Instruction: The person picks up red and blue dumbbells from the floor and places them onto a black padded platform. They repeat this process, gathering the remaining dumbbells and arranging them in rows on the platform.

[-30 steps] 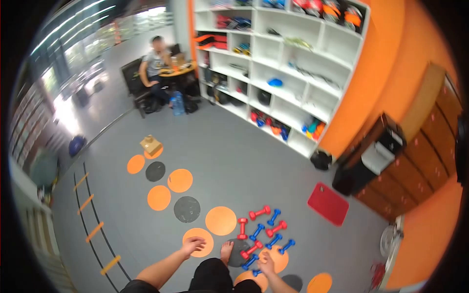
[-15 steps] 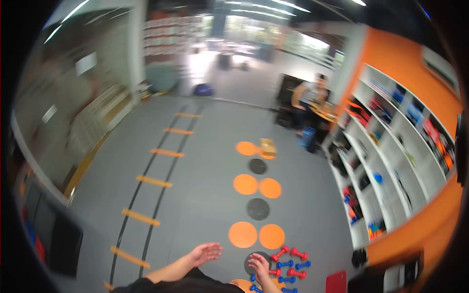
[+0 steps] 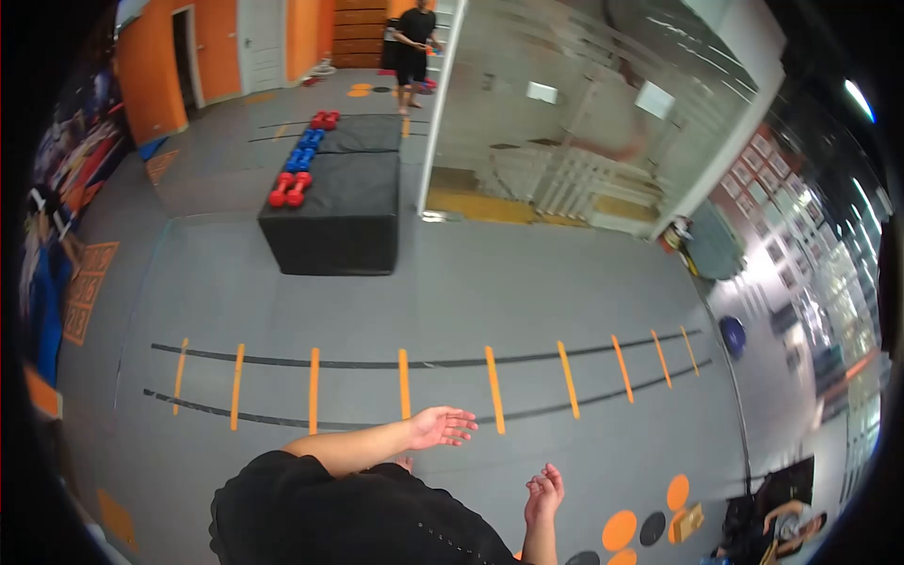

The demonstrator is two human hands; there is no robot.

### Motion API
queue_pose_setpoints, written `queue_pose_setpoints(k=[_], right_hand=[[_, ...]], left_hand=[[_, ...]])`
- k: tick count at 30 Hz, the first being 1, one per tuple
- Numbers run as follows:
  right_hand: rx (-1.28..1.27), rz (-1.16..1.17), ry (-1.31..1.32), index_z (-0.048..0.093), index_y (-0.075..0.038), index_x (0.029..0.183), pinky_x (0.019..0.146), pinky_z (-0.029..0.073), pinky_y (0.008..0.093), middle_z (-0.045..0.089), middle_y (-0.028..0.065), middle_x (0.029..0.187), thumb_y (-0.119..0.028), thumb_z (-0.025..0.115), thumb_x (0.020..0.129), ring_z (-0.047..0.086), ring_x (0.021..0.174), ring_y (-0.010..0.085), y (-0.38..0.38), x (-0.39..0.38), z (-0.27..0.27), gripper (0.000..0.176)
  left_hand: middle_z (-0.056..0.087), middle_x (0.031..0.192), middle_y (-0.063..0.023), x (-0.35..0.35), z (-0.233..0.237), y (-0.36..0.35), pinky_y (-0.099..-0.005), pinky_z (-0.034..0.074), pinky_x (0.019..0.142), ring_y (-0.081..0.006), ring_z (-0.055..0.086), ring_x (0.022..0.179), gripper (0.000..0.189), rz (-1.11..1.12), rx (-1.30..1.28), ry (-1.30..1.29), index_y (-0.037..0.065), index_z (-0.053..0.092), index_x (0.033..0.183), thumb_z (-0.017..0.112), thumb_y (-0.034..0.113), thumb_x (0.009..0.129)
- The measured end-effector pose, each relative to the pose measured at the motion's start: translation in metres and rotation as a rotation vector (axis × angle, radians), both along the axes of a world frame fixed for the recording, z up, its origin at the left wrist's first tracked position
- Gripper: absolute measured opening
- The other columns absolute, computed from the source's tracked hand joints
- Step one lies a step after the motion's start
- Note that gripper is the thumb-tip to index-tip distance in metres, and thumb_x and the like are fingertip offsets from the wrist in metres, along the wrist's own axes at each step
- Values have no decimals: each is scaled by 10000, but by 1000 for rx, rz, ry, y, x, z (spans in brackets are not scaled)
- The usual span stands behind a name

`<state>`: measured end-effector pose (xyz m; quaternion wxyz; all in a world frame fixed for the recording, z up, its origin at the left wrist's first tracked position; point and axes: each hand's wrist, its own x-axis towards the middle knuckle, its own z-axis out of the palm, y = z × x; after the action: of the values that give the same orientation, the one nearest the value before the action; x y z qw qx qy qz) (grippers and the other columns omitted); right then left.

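My left hand (image 3: 443,427) is held out in front of my body at the bottom centre, fingers apart and nothing in it. Below it on the floor lies the ladder marking (image 3: 494,391), two black lines with orange rungs. To the right, my right hand (image 3: 545,492) is raised with its fingers partly curled but apart, holding nothing. It is nearest to the orange and black floor discs (image 3: 620,530) at the lower right. Neither hand touches an object.
A black padded box (image 3: 330,240) bears red dumbbells (image 3: 290,189) and blue dumbbells (image 3: 299,159). Behind it stands a person in black (image 3: 414,47). A glass partition (image 3: 565,122) is at upper centre. Another person (image 3: 796,529) sits at lower right near a small box (image 3: 687,523).
My view has turned left, from the shelves and floor dumbbells to the black box and glass partition. The ladder marking now runs across the view. Both hands stay raised and empty.
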<state>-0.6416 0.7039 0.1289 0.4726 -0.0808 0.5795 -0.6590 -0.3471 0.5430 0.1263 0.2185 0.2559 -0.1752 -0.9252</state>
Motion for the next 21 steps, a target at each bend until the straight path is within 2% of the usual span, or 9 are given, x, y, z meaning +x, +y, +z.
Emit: queue_pose_setpoints(k=[2, 4, 6, 9, 13, 15, 16, 19, 21], right_hand=[[-87, 170, 120, 552, -9, 1165, 653, 457, 273, 509, 65, 1079, 136, 509, 782, 550, 750, 151, -68, 9, -14, 412], [-69, 224, 73, 558, -23, 1141, 646, 445, 281, 505, 57, 1076, 149, 494, 761, 540, 738, 156, -122, 17, -28, 423], [-37, 274, 26, 563, -38, 1117, 640, 432, 289, 501, 48, 1074, 163, 478, 740, 530, 726, 160, -176, 28, -38, 435], [-27, 371, -54, 566, -54, 1102, 637, 424, 292, 497, 43, 1058, 176, 455, 731, 526, 725, 160, -260, 37, -55, 450], [-46, 543, 9, 562, -48, 1107, 606, 427, 286, 484, 52, 1039, 208, 486, 700, 542, 729, 169, -382, 57, -71, 488], [-14, 546, -73, 560, -44, 1092, 599, 425, 291, 484, 44, 1009, 203, 494, 697, 536, 723, 157, -445, 75, -68, 471], [-51, 630, -18, 566, -63, 1099, 652, 449, 307, 474, 31, 999, 187, 472, 687, 527, 706, 154, -477, 85, -66, 492], [-147, 877, 106, 565, -53, 1085, 626, 440, 286, 467, 35, 990, 203, 454, 664, 522, 679, 146, -572, 127, -52, 506], [-147, 936, 113, 565, -43, 1071, 604, 424, 265, 460, 38, 984, 215, 440, 648, 520, 662, 141, -630, 162, -45, 511]], left_hand=[[606, 1278, -111, 42, 0, -37, -395, 481, 947, -248, 599, 1116, 407, 106, -21, 5, 50, 548, 1295, 468, 307, 990], [605, 1280, -114, 71, -3, -55, -402, 480, 950, -254, 598, 1121, 414, 215, -37, 9, 48, 548, 1294, 476, 311, 983], [607, 1276, -115, 99, -7, -76, -413, 477, 956, -260, 597, 1121, 413, 426, -16, 5, 48, 553, 1282, 488, 313, 972], [611, 1269, -114, 123, -11, -92, -414, 478, 958, -261, 598, 1120, 403, 628, 43, -22, 48, 558, 1273, 492, 302, 967], [614, 1263, -110, 142, -24, -117, -409, 480, 951, -251, 602, 1103, 390, 785, 154, -125, 49, 561, 1270, 494, 286, 968], [613, 1264, -107, 143, -2, -140, -405, 478, 952, -246, 602, 1094, 385, 889, 178, -148, 51, 561, 1269, 496, 286, 970], [611, 1266, -105, 147, 11, -154, -400, 477, 952, -241, 602, 1084, 381, 912, 197, -179, 53, 560, 1267, 497, 285, 972], [607, 1270, -103, 157, 20, -206, -390, 474, 954, -229, 600, 1074, 374, 961, 38, -207, 54, 558, 1271, 495, 278, 977], [602, 1272, -101, 166, 30, -233, -383, 471, 954, -224, 599, 1079, 363, 1031, 10, -249, 55, 559, 1270, 483, 267, 984]])
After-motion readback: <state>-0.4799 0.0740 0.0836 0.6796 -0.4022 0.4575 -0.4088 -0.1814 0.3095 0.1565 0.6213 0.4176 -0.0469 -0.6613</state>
